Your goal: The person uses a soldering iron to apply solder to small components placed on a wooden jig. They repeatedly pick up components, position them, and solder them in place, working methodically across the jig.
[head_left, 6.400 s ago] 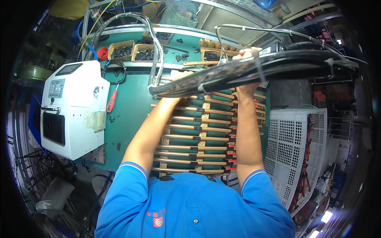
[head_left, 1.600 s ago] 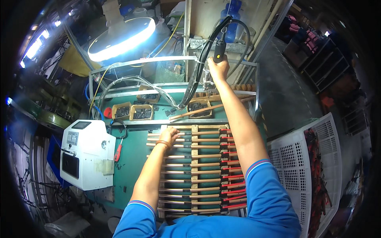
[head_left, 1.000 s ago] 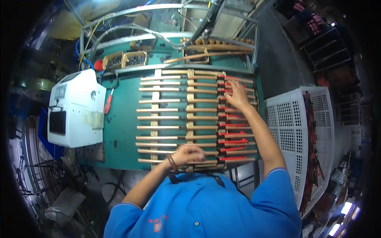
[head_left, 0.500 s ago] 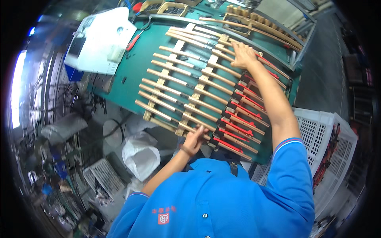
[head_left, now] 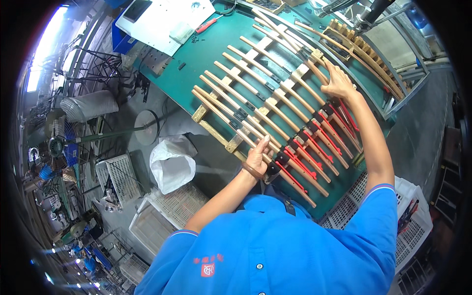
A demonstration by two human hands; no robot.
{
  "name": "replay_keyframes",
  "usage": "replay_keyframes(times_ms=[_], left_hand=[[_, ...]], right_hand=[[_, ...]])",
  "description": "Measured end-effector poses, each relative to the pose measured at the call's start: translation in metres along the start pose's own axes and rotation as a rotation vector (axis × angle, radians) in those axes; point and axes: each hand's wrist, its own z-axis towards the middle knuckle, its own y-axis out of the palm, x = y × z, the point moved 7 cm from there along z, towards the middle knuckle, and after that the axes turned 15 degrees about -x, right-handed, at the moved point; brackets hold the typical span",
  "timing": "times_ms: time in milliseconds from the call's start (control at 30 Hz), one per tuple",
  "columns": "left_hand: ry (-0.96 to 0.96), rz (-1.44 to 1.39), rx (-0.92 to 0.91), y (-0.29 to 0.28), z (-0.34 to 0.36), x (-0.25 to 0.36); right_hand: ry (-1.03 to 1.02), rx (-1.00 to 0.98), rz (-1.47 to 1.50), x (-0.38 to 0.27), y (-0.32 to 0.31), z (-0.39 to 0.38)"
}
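Note:
Several long wooden rods (head_left: 249, 72) lie side by side across a wooden rack (head_left: 212, 132) with crosspieces. Black joints (head_left: 269, 86) sit midway along the rods, and red strips (head_left: 322, 147) with black fittings line their right-hand parts. My left hand (head_left: 259, 156) is closed around the nearest rods beside a black fitting, thumb on top. At the far end of the row, my right hand (head_left: 339, 81) wraps round the farthest rods, its thumb on their near side; its palm side is hidden.
Beneath the rack is a green tabletop (head_left: 196, 64). White papers (head_left: 167, 24) and a red-handled tool (head_left: 206, 25) lie at the far left. A curved metal rail (head_left: 366, 96) bounds the far right side. A white sack (head_left: 169, 167) and plastic crates (head_left: 120, 182) stand on the floor.
Both hands have closed round rods at opposite ends of the row. The rods are bunched closer together at both ends, some now slanting. The view has shifted, with the table appearing farther right.

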Motion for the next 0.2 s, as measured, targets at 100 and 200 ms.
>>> replay_keyframes(times_ms=[100, 200], left_hand=[[-0.045, 0.047, -0.04, 0.021, -0.003, 0.006], [-0.049, -0.008, -0.088, 0.032, 0.003, 0.007]], right_hand=[[-0.039, 0.22, -0.026, -0.022, -0.016, -0.032], [-0.111, 0.356, -0.029, -0.025, -0.031, -0.04]])
